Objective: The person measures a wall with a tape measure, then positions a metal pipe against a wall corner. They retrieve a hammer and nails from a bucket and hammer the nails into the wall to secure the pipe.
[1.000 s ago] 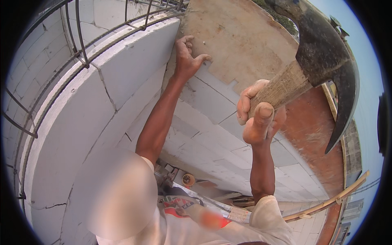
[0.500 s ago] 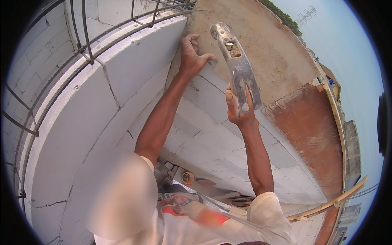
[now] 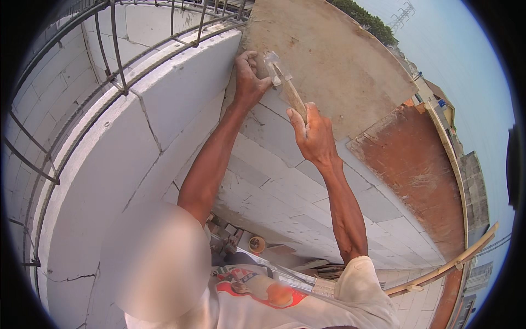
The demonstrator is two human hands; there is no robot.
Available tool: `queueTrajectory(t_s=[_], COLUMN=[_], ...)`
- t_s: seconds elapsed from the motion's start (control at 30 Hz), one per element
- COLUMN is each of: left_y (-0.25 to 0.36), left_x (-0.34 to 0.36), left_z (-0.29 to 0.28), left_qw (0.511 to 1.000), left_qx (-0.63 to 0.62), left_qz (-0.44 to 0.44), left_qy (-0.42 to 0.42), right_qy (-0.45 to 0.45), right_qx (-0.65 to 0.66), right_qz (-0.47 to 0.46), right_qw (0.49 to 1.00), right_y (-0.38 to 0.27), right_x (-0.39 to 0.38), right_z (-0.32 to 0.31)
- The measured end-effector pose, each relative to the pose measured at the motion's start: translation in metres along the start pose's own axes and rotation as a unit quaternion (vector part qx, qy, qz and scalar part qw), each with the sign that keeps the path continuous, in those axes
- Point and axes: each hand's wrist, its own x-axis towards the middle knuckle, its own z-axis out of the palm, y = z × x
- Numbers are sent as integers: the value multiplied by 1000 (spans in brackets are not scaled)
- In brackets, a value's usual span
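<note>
My right hand [image 3: 316,134] is wrapped around the wooden handle of a hammer [image 3: 278,68]. The hammer's worn metal head is up against or just in front of a large brown board [image 3: 339,77], close to my left thumb. My left hand [image 3: 250,81] is raised to the lower left part of that board, beside the block wall's corner. Its fingers are curled and its thumb points toward the hammer head. Whatever those fingers may hold is hidden.
A pale block wall [image 3: 186,71] with steel rebar [image 3: 123,82] along its top stands at left. At right are a reddish-brown panel [image 3: 416,175] and a wooden pole [image 3: 455,266]. Far below, a bucket [image 3: 256,244] stands among planks and debris.
The hammer has swung left and down from a raised position, bringing its head near my left thumb. My left hand stays at the board, its thumb drawn in slightly.
</note>
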Motion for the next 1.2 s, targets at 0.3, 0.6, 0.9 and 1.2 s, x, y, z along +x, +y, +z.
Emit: queueTrajectory(t_s=[0.3,0.6,0.9,1.2], left_y=[11,-2,59,-3], left_x=[-57,-475,-481,-381], left_z=[-57,-216,-290,-189], left_qw=[990,716,667,639], left_qx=[-21,-18,93,71], left_qz=[-142,-690,-634,-643], left_qy=[15,-104,-379,-417], right_qy=[-6,-227,94,198], right_qx=[29,101,264,318], right_qz=[38,459,914,910], right_qw=[999,853,294,177], right_y=[16,70,18,-85], right_x=[-30,-399,-724,-763], right_z=[24,153,127,164])
